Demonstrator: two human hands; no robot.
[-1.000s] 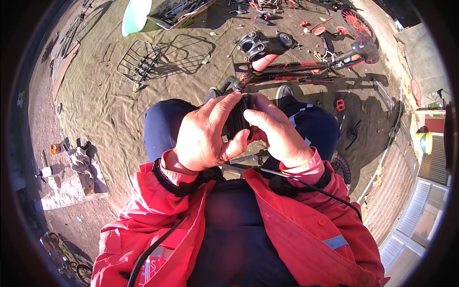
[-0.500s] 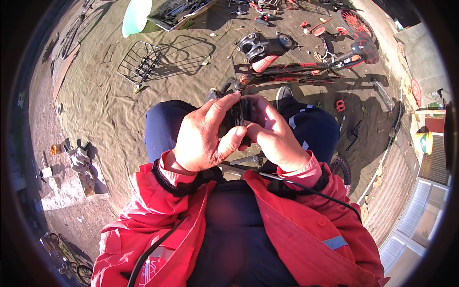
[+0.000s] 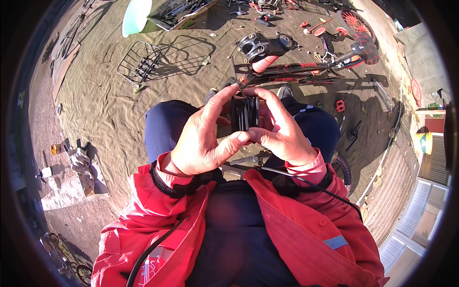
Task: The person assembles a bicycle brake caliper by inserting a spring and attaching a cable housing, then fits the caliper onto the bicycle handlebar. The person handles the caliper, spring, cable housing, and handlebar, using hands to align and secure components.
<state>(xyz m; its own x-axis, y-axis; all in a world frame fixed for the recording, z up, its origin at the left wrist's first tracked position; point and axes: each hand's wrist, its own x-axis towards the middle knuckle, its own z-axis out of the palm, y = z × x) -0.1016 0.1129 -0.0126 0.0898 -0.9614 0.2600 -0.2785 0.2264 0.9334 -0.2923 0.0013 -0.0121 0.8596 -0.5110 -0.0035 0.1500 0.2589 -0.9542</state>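
Note:
Between my two hands is a black, ridged, spool-like part (image 3: 245,114) that looks like a stack of thin rings or wound cord; which of these I cannot tell. My left hand (image 3: 196,138) grips its left side, with the thumb at the near edge and a finger at the far edge. From the other side my right hand (image 3: 287,138) holds it the same way, and the two thumb tips almost meet. Just beyond my fingers lies a black and red bicycle frame (image 3: 287,74), with a black stem (image 3: 265,46) at its head end.
A black wire rack (image 3: 141,62) stands on the cloth ground cover at the far left, near a pale green basin (image 3: 136,18). Loose bicycle parts lie at the far right, with a red-spoked wheel (image 3: 356,24). A red pedal (image 3: 340,105) sits right of my knee.
My hands have opened out slightly around the black part. It is turned so that its ridged side shows more fully, and my right hand has shifted a little to the right.

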